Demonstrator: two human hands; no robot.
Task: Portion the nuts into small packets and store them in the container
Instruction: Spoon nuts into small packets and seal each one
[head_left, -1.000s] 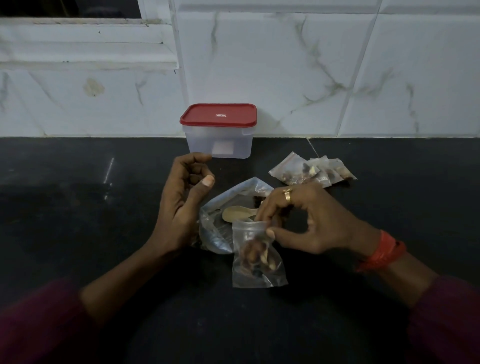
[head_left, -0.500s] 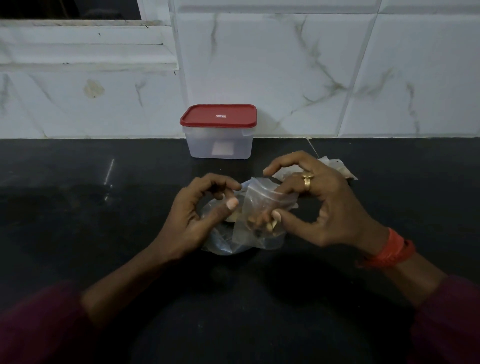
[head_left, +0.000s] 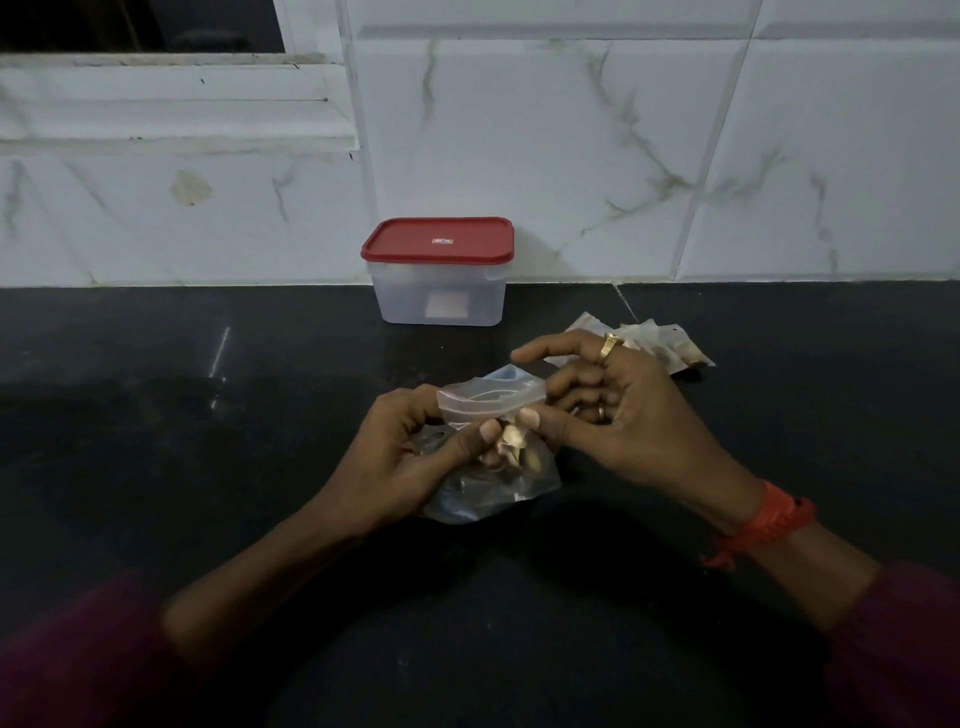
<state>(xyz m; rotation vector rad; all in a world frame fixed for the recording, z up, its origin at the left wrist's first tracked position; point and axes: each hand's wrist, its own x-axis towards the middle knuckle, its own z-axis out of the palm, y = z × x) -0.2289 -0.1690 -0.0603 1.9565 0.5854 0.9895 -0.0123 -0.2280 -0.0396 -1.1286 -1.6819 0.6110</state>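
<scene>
Dimly, left hand (head_left: 408, 457) and right hand (head_left: 631, 418) pinch the nut packet (head_left: 491, 399), half-hiding the larger bag (head_left: 480, 499).

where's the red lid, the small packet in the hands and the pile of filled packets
red lid (head_left: 437, 240): head view, centre of its top.
small packet (head_left: 491, 397): head view, its clear zip-top strip.
filled packets (head_left: 670, 343): head view, middle of the pile's visible right half.

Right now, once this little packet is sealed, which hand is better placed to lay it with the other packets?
Probably the right hand: it pinches the small packet, and the filled packets lie just behind it. The left hand, also pinching it, is farther off.
</scene>
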